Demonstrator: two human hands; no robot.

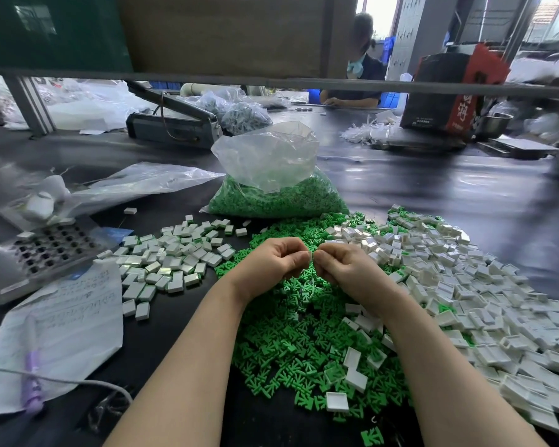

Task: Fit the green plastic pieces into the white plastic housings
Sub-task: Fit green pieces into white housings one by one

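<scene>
Above the green pieces (304, 333) heaped on the bench (433, 195), the left hand (276, 261) and right hand (344, 264) are meeting fingertip to fingertip, curled fingers pinching a small whitish part (311, 254), likely a housing, between them.

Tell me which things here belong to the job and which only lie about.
Job: loose green pieces; white housings; bag of green pieces; both hands.
Lying about: written paper; purple pen; perforated tray; empty plastic bag.

Parts piles (304, 333) flanking (bag (271, 175) ahead)
</scene>
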